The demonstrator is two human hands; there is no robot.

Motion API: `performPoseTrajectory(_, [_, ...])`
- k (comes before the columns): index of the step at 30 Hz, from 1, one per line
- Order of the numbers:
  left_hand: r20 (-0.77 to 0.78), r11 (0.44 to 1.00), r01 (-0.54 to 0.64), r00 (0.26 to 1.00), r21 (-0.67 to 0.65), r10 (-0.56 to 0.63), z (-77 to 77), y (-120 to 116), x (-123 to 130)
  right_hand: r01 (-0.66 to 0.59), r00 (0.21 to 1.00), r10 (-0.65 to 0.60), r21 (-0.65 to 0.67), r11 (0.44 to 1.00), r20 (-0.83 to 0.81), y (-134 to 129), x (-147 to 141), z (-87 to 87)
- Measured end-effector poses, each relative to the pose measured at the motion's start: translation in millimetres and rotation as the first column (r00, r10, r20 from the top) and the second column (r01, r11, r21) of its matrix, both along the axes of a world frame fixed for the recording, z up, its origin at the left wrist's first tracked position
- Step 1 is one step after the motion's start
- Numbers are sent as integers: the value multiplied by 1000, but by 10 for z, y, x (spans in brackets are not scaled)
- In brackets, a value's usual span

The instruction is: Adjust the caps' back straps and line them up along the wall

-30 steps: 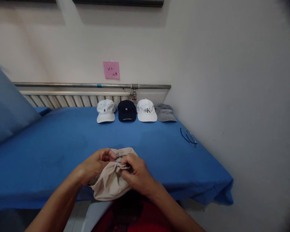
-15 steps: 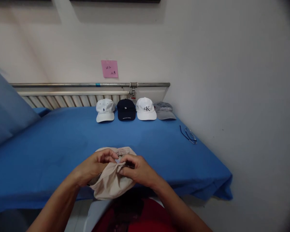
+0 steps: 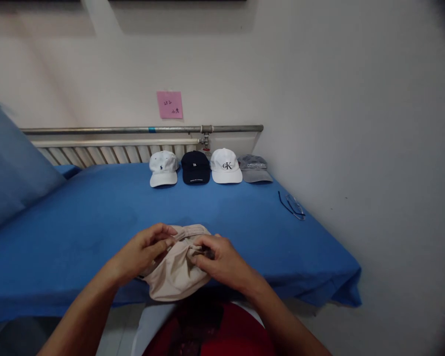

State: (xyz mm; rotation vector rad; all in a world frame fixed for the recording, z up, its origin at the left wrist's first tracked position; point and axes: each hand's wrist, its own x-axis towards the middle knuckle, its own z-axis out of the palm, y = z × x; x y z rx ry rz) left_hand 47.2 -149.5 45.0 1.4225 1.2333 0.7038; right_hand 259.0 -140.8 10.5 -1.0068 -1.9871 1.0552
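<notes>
A beige cap (image 3: 176, 277) lies at the near edge of the blue-covered table, its opening partly turned up toward me. My right hand (image 3: 217, 259) pinches a fold of its fabric or strap between thumb and fingers, on the right of the opening. On the left side, my left hand (image 3: 144, 251) has its thumb and fingers closed on the cap's edge, close to the band. What lies inside the cap is mostly hidden by the hands and folds.
Along the back stand a white cap (image 3: 163, 168), a navy cap (image 3: 196, 168), a white cap with letters (image 3: 226, 166) and a grey cap (image 3: 255, 169). Eyeglasses (image 3: 293, 207) lie on the blue cloth (image 3: 96, 232) at right. A radiator (image 3: 107, 153) and pipe (image 3: 114, 131) run behind.
My left hand has drawn back slightly from the middle of the opening toward the left rim. My right hand keeps its pinch, and the cap's fabric has closed over somewhat.
</notes>
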Motion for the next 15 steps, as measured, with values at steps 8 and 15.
performPoseTrajectory(8, [-388,917,119,921,380,41,85,-312,91,99,987,-137,356,929,81,-119,70,167])
performPoseTrajectory(15, [-468,828,219,882,516,58,-49,-345,147,54,981,-134,460,886,143,-196,113,302])
